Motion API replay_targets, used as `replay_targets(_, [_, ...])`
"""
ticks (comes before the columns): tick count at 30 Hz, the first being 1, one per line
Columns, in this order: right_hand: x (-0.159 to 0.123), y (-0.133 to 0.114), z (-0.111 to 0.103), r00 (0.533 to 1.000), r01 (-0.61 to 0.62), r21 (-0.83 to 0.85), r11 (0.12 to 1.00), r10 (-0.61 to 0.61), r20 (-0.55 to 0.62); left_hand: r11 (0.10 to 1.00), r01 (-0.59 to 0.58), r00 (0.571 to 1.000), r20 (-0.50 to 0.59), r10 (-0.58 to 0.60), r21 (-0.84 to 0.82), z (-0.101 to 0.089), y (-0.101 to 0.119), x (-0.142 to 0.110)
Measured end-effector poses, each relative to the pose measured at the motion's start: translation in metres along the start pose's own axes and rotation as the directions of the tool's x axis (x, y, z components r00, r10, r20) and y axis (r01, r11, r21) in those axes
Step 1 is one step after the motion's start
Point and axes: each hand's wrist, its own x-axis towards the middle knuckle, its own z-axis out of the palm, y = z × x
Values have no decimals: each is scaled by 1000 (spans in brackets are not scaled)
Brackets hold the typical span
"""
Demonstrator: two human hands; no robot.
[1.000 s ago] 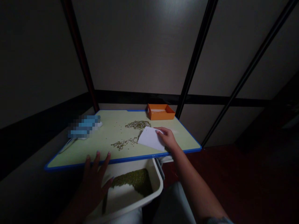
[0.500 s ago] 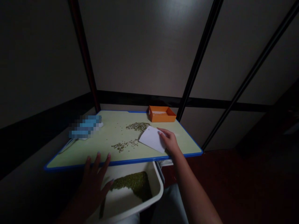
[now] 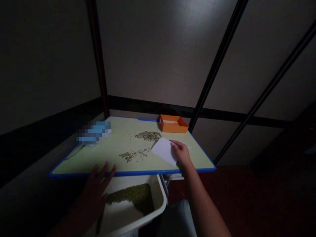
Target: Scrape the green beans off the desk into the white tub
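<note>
In my right hand (image 3: 181, 153) is a white card (image 3: 165, 150), gripped by its right side and tilted over the pale green tabletop (image 3: 103, 156). A heap of small greenish-brown grains (image 3: 147, 135) lies just beyond the card's left corner. Closer to me, a looser scatter of grains (image 3: 133, 154) spreads to the left. My left hand (image 3: 98, 184) has its fingers spread at the table's blue front edge, holding nothing; whether the fingertips press on the edge I cannot tell. Below that edge is a white bin (image 3: 160, 200) with a mass of green grains (image 3: 138, 196) inside.
An orange open box (image 3: 174, 127) stands at the table's far right corner. On the left lies a blurred-out blue item (image 3: 95, 131) with a white cord (image 3: 72, 152). Panelled walls (image 3: 153, 65) rise behind and to the left of the table.
The view has shifted slightly. My right hand still holds the card near the grains, with little movement. My left thumb has drawn back from over the bin.
</note>
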Motion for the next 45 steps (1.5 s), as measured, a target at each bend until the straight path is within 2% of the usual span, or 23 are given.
replay_targets(5, [-3, 0, -4, 997, -27, 14, 1000, 28, -78, 999, -37, 999, 35, 37, 5, -9, -8, -3])
replay_targets(11, [-6, -8, 3, 1000, -2, 19, 1000, 2, 23, 999, -48, 998, 43, 47, 16, -14, -9, -2])
replay_targets(14, [-4, -8, 7, 999, 14, 5, 1000, -14, 36, 998, -57, 998, 24, 57, 5, -13, -8, 0])
replay_targets(24, [2, 1, 3, 996, 20, -31, 999, -23, -86, 995, -94, 995, -19, 93, -42, -14, -13, 1])
replay_targets(33, [-1, -8, 9, 997, 81, -44, 996, -81, 8, 995, -93, 995, -21, 92, -39, -14, -16, 1])
replay_targets(37, [1, -3, 8, 997, 64, -72, 995, -66, -30, 994, -103, 995, -5, 103, -32, -14, -20, 1])
replay_targets(45, [-2, 0, -1, 982, 37, -140, 989, -62, -176, 994, -100, 995, 6, 100, -46, -12, -25, -1])
